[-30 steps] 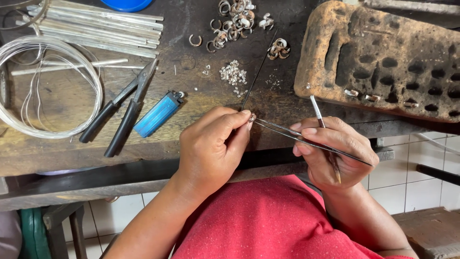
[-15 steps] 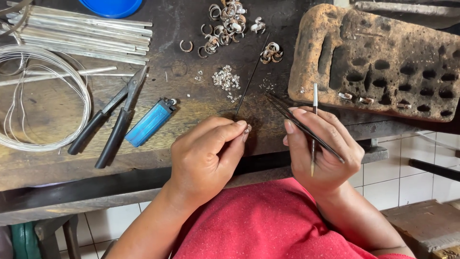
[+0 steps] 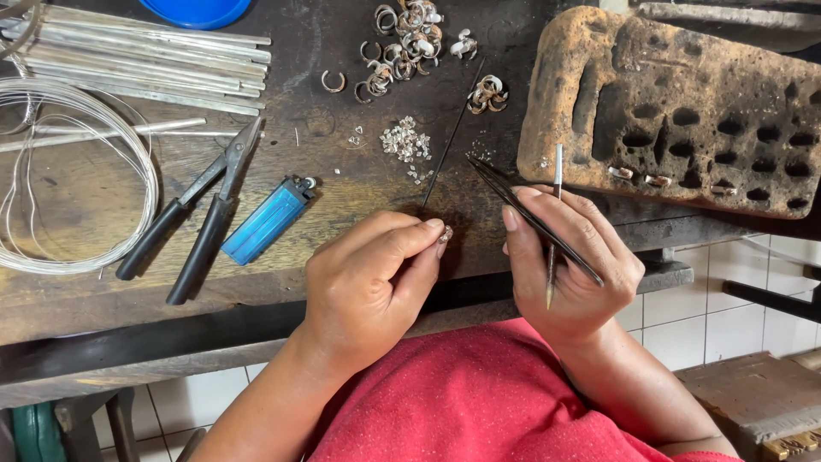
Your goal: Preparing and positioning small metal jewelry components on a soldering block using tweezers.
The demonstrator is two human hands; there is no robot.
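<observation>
the person's left hand (image 3: 372,287) hovers over the near edge of the wooden workbench (image 3: 77,214), thumb and forefinger pinched shut on a tiny silvery piece (image 3: 445,233) that shows just at the fingertips; what kind of piece it is, i cannot tell at this size. the right hand (image 3: 571,269) sits just beside it, closed around black tweezers (image 3: 513,198) whose points aim up and left toward the bench, apart from the pinched piece. the same hand also grips a thin metal rod (image 3: 554,227) held nearly upright between the fingers.

beyond the hands, a small heap of pale stones (image 3: 404,143) lies on the dark wood, with a thin black wire (image 3: 451,137) running diagonally past it. farther back is a cluster of silver rings (image 3: 402,38), one ring (image 3: 333,81) lying alone to its left. a blue lighter (image 3: 265,222) rests near the left hand, and black-handled pliers (image 3: 192,214) lie just left of the lighter. a coil of silver wire (image 3: 81,180) sits at the far left, with flat metal strips (image 3: 137,56) behind it. to the right stands a pitted, scorched block (image 3: 684,103) full of holes.
</observation>
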